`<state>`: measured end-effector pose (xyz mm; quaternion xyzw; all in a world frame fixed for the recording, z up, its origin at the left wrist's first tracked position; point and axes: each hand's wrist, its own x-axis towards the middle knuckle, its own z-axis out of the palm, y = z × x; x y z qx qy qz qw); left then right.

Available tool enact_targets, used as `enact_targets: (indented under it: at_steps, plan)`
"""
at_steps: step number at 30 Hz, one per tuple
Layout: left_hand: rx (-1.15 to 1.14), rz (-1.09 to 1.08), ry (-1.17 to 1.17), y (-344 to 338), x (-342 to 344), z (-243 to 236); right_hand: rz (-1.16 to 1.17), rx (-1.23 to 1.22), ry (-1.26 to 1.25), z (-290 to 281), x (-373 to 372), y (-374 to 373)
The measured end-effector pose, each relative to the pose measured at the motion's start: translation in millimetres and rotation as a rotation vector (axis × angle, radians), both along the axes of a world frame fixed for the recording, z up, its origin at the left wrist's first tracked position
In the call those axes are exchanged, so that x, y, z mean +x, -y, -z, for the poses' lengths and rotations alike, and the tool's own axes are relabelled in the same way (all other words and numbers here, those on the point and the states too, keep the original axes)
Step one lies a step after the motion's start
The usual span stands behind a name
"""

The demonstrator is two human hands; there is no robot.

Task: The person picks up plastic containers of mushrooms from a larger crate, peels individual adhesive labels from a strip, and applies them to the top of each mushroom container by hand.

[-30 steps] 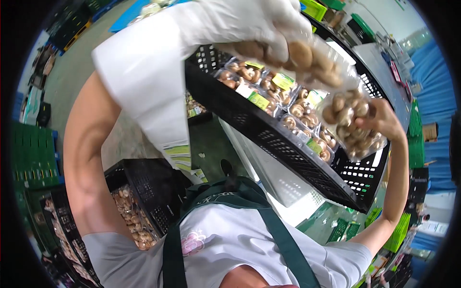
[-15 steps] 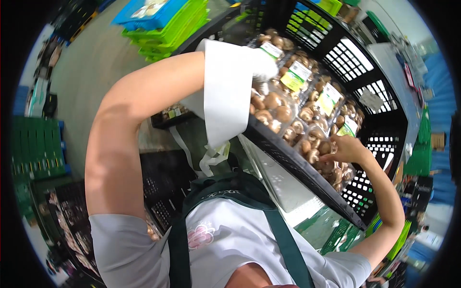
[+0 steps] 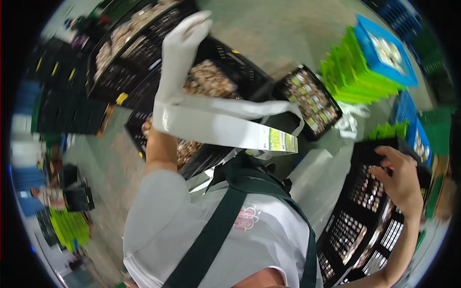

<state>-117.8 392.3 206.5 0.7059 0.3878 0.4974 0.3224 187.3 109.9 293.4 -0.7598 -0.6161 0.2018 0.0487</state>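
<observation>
My left hand (image 3: pixel 186 32), in a white glove, reaches out over black crates at the upper left. Its fingers are loosely stretched, slightly blurred, with no object visible in them. Around that forearm sits a wide white label band (image 3: pixel 211 127), its tail carrying a green and yellow printed label (image 3: pixel 281 140). Under the arm, loose brown mushrooms (image 3: pixel 209 79) fill a black crate. My bare right hand (image 3: pixel 399 178) hangs over a black slotted crate (image 3: pixel 353 192) at the right, thumb and fingers apart, holding nothing. Mushrooms show through that crate's slots.
A smaller black crate of labelled mushroom packs (image 3: pixel 311 103) stands on the floor ahead. Beyond it are stacked lime-green crates (image 3: pixel 345 72) under a blue crate (image 3: pixel 406 72) with pale contents. Another black crate (image 3: pixel 122 60) sits far left. A person (image 3: pixel 50 197) is at the left.
The view has swung left, so the packed crate is now at the right. My left hand has left the mushroom packs and reaches over other crates. My right hand has come off the packs.
</observation>
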Motion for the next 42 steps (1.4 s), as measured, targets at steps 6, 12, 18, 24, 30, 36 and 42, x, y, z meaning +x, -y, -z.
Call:
enact_targets:
  at_steps: [6, 12, 18, 24, 30, 36, 42]
  plan:
    - [-0.626, -0.736, 0.079, 34.1, -311.4, 211.2, -0.526, -0.112, -0.215, 108.4, -103.2, -185.6]
    - [-0.944, -0.873, 0.291, 78.3, -388.3, 336.4, -0.416, -0.026, -0.339, 310.0, -217.4, -339.7]
    - [-1.117, -1.076, -0.485, 70.1, -358.8, 339.9, -0.106, -0.231, -0.289, 422.1, -273.8, -398.6]
    - [-1.136, -1.114, -0.847, 61.7, -347.7, 329.5, 0.094, -0.388, -0.491, 446.4, -279.6, -419.8]
    - [-1.223, -1.015, -1.053, 54.3, -343.6, 318.2, 0.096, -0.363, -0.805, 372.4, -317.2, -402.0]
    - [-1.104, -1.126, -0.918, 65.6, -335.1, 322.2, -0.042, -0.388, -0.897, 397.2, -344.9, -380.6]
    - [-1.221, -1.296, -0.605, 60.5, -343.8, 316.1, -0.021, -0.33, -0.925, 438.0, -342.0, -358.3]
